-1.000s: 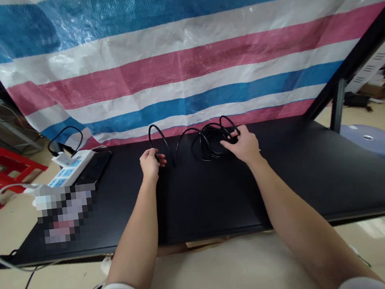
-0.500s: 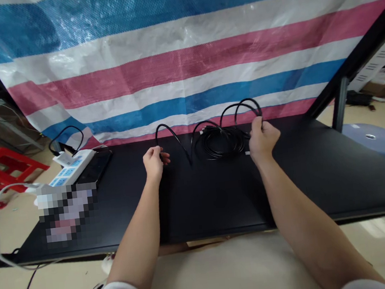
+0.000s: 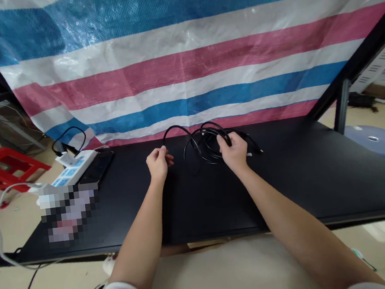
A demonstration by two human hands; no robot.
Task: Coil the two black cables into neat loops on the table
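A black cable [image 3: 180, 126] runs in loose loops between my two hands above the black table [image 3: 199, 204]. My left hand [image 3: 158, 163] pinches one stretch of it, and the cable arches up from there to the right. With thumb and fingers closed, my right hand [image 3: 234, 151] grips gathered loops of the same cable. Beneath and behind the right hand lies more coiled black cable [image 3: 210, 154], partly hidden by that hand. A cable end with a small metal plug [image 3: 261, 150] sticks out to its right.
At the left stand a white power strip [image 3: 73, 169] with plugs and a dark phone [image 3: 99, 166]. A striped plastic sheet [image 3: 183, 62] hangs along the back edge. Beyond the table are a red stool [image 3: 10, 167] and a bluish round lid [image 3: 380, 141].
My right hand has moved left and slightly down with its loops, over the coil. The left hand has shifted only slightly. A plug end now shows right of the right hand.
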